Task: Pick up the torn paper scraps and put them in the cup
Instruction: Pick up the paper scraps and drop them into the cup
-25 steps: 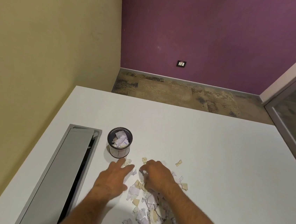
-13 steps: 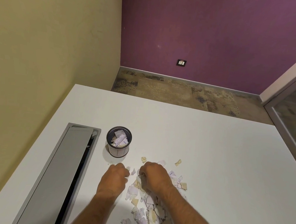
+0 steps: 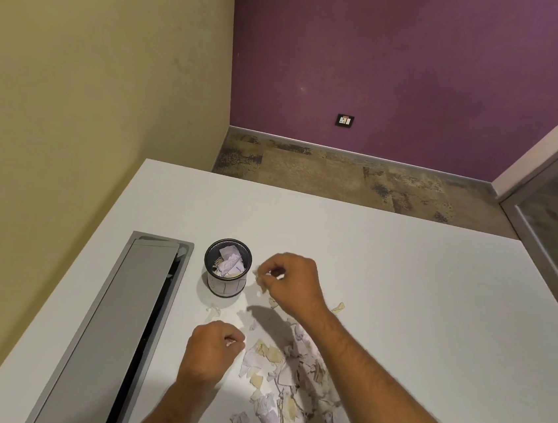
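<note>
A small dark-rimmed cup (image 3: pixel 225 285) stands on the white table (image 3: pixel 400 293), partly filled with paper scraps. My right hand (image 3: pixel 292 283) hovers just right of the cup, above the table, fingers pinched on small paper scraps (image 3: pixel 261 280). My left hand (image 3: pixel 211 350) rests lower on the table, closed around a scrap that barely shows at its fingertips. A pile of torn white and beige scraps (image 3: pixel 287 381) lies between my forearms. A few loose scraps (image 3: pixel 213 310) lie below the cup, and one (image 3: pixel 339 308) sits right of my right wrist.
A long grey cable-tray lid (image 3: pixel 112 338) is set into the table left of the cup, its slot partly open. The table's left edge runs along a yellow wall. A glass door frame (image 3: pixel 549 246) stands at the right.
My right hand lifted off the pile and moved up toward the cup with scraps pinched. My left hand closed from flat fingers into a fist and drew slightly back.
</note>
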